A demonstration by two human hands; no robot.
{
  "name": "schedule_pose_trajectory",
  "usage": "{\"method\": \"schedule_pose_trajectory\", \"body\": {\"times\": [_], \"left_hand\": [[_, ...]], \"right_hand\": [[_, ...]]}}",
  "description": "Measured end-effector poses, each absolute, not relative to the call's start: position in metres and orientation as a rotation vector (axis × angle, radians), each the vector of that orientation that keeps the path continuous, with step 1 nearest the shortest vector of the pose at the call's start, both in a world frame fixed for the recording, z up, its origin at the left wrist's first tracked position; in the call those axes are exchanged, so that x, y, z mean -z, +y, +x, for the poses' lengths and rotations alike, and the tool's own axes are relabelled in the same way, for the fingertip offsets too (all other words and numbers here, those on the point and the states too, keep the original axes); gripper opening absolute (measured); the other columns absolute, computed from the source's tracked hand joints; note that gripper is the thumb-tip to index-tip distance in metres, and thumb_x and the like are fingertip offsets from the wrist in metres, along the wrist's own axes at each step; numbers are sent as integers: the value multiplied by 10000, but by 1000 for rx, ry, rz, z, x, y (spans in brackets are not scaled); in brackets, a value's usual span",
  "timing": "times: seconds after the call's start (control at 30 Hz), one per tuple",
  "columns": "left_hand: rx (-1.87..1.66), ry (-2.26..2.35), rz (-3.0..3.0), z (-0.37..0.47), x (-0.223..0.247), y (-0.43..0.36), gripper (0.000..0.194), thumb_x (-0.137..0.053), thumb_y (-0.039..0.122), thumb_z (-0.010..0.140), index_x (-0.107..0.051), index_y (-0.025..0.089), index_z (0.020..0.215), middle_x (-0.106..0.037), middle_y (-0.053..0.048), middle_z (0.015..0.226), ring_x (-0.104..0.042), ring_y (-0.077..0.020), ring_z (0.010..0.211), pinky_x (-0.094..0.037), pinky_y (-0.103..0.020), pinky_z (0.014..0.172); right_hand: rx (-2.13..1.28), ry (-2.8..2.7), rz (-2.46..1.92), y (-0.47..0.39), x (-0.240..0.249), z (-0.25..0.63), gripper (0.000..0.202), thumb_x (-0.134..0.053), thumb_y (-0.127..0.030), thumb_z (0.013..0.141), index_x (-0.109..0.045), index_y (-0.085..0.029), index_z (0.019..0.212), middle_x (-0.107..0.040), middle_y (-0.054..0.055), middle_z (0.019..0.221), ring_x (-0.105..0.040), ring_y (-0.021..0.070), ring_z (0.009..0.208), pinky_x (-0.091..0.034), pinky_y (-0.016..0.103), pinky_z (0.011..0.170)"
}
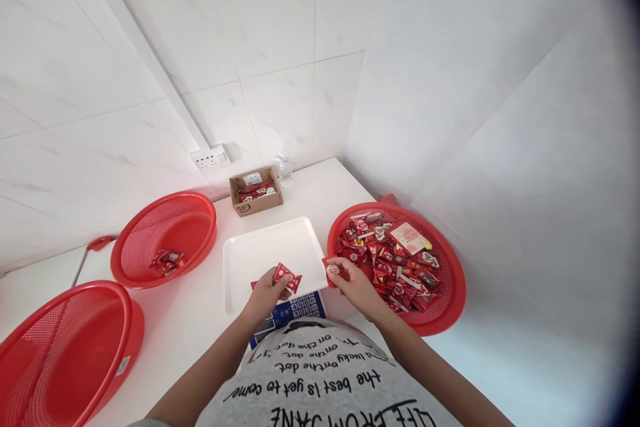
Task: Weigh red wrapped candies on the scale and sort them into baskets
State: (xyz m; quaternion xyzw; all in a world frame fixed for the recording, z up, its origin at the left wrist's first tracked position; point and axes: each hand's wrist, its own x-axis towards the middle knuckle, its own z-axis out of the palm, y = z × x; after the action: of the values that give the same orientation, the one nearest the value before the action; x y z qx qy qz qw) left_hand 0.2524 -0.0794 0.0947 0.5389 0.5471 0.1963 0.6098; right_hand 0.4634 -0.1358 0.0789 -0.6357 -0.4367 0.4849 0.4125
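Observation:
Over the near part of a white tray [270, 247], my left hand [266, 295] is closed around red candy packets [287, 277]; one shows in front of the fingers and a corner of another pokes out on the left. My right hand [356, 283] pinches a single red candy packet [332, 270] with a pale label, between the tray and a red basket [453, 300]. That basket holds many red packets and a pale card [411, 238]. Under the tray's front edge shows the blue keypad [303, 307] of a scale.
A small cardboard box [257, 203] with red packets stands by the wall, a clear plastic item [284, 170] beside it. On the left are a red basket [200, 240] holding a few packets and another red basket [107, 340]. A socket strip [210, 157] is on the wall.

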Motion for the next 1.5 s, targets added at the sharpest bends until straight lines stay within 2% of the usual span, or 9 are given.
{"method": "schedule_pose_trajectory", "body": {"times": [0.13,0.3,0.53,0.8,0.97,1.07,1.27,1.4,1.5], "left_hand": [[-328,1378,1563,238,-86,-67,339,-489,425,791,-580,181,1008,-632,-18,772,-582,-155,698,-451,-284,649],[-116,1643,1976,227,-86,-62,472,-431,378,839,-445,241,1290,-623,-44,926,-582,-195,827,-412,-293,678],[-135,1676,2008,226,-87,-70,364,-362,308,878,-492,221,1206,-610,-45,954,-591,-176,827,-426,-289,690],[-304,1622,2115,218,-76,-77,325,-412,260,866,-533,222,1165,-574,-54,1050,-533,-200,1014,-441,-331,828],[-382,1585,2197,215,-67,-78,315,-435,248,854,-559,194,1138,-562,-75,1088,-502,-222,1042,-428,-381,904],[-431,1532,2256,216,-62,-79,307,-441,268,853,-570,196,1122,-555,-85,1125,-493,-238,1073,-416,-419,938],[-385,1438,2343,222,-52,-85,358,-457,318,849,-531,211,1182,-499,-91,1273,-401,-259,1224,-360,-459,1008],[-237,1368,2393,225,-41,-91,469,-499,358,827,-469,207,1270,-390,-88,1403,-248,-291,1333,-260,-494,1067],[-172,1352,2420,225,-36,-93,500,-501,378,830,-435,234,1303,-355,-80,1434,-211,-291,1353,-190,-519,1086]], "right_hand": [[-1298,-1080,-1601,-140,-79,463,369,-517,-373,756,-555,-212,1086,-634,19,880,-567,127,675,-461,255,588],[-1361,-1099,-1573,-142,-82,459,393,-537,-372,752,-570,-201,1104,-646,42,942,-596,149,749,-488,287,645],[-1429,-1176,-1450,-135,-83,448,438,-538,-262,734,-561,-219,1170,-587,56,1208,-590,186,956,-491,344,809],[-1455,-1118,-1463,-129,-80,441,550,-559,-216,700,-501,-226,1247,-539,60,1279,-579,187,1015,-457,368,907],[-1595,-991,-1135,-124,-91,435,710,-641,-299,695,-353,-282,1344,-327,42,1452,-319,179,1317,-351,352,1025],[-1590,-938,-1015,-119,-96,432,726,-666,-363,700,-335,-322,1344,-211,19,1500,-216,175,1364,-297,375,1062],[-1431,-966,-1146,-123,-78,445,559,-625,-353,727,-454,-299,1257,-373,43,1422,-351,197,1297,-341,410,1037],[-1093,-1172,-1484,-140,-50,466,445,-548,-309,743,-522,-248,1183,-490,67,1307,-431,207,1222,-387,408,998],[-823,-1336,-1697,-157,-31,480,387,-500,-307,777,-558,-207,1146,-527,96,1255,-435,226,1211,-334,430,1038]]}}
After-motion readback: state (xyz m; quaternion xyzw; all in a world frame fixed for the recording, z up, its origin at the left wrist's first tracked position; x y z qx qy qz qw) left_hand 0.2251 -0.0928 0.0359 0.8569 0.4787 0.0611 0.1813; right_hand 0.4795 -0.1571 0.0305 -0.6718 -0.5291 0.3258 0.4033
